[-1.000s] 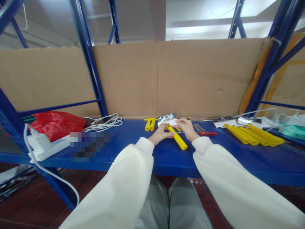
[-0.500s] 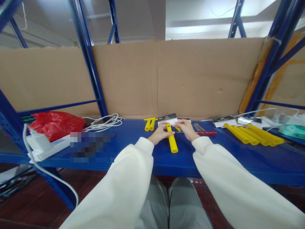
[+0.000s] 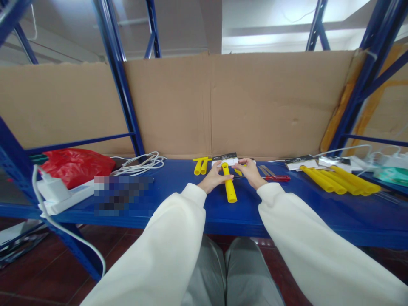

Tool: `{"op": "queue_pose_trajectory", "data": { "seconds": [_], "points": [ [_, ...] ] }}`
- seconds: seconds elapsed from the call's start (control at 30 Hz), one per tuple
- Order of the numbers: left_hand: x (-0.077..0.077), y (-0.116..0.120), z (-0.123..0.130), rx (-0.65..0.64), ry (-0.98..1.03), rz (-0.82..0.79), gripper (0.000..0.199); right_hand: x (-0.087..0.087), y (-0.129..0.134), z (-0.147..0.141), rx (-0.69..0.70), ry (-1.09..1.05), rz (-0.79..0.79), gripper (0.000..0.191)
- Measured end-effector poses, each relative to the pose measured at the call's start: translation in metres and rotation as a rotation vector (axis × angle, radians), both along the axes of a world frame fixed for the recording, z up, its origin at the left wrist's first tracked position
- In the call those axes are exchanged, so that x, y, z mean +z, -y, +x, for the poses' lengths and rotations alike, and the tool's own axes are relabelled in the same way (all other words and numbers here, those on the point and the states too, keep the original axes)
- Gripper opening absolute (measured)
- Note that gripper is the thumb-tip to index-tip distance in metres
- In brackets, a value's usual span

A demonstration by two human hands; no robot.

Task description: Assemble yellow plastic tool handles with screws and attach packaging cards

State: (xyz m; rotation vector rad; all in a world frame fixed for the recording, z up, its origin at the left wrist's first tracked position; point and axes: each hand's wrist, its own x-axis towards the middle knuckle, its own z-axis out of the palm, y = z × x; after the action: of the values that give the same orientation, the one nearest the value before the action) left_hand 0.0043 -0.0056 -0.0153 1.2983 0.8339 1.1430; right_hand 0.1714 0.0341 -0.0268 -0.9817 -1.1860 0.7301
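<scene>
My left hand [image 3: 211,179] is closed around the upper part of a yellow plastic tube-shaped handle [image 3: 230,189], which has a round hole near its top and points its wide end toward me. Just right of that top end, my right hand [image 3: 250,171] is closed in a pinch; whatever lies between its fingertips is too small to make out. A yellow piece [image 3: 238,172] shows under the right fingers. Behind the hands lies a black-and-white printed card [image 3: 227,159]. A screwdriver with a red handle [image 3: 278,178] rests to the right of my right hand.
Two yellow T-shaped pieces [image 3: 200,165] lie left of the hands. Several yellow tubes [image 3: 339,180] and another printed card [image 3: 300,162] are at right. A red plastic bag [image 3: 76,165], white cable [image 3: 142,163] and power strip [image 3: 72,199] occupy the left. Cardboard [image 3: 255,106] walls the back.
The yellow handle's near end has shifted slightly to the left and away from me. Both hands keep nearly the same place and grip.
</scene>
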Motion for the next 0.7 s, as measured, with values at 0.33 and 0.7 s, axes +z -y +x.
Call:
{"op": "queue_pose_trajectory", "data": {
  "seconds": [0.33, 0.7],
  "points": [
    [0.0, -0.002, -0.001, 0.069, -0.056, 0.018, 0.116, 0.008, 0.014, -0.007, 0.158, 0.231, 0.059, 0.033],
    [0.0, 0.002, -0.002, -0.066, -0.046, 0.031, 0.126, 0.005, 0.015, -0.013, 0.178, 0.287, 0.002, 0.033]
  ]
}}
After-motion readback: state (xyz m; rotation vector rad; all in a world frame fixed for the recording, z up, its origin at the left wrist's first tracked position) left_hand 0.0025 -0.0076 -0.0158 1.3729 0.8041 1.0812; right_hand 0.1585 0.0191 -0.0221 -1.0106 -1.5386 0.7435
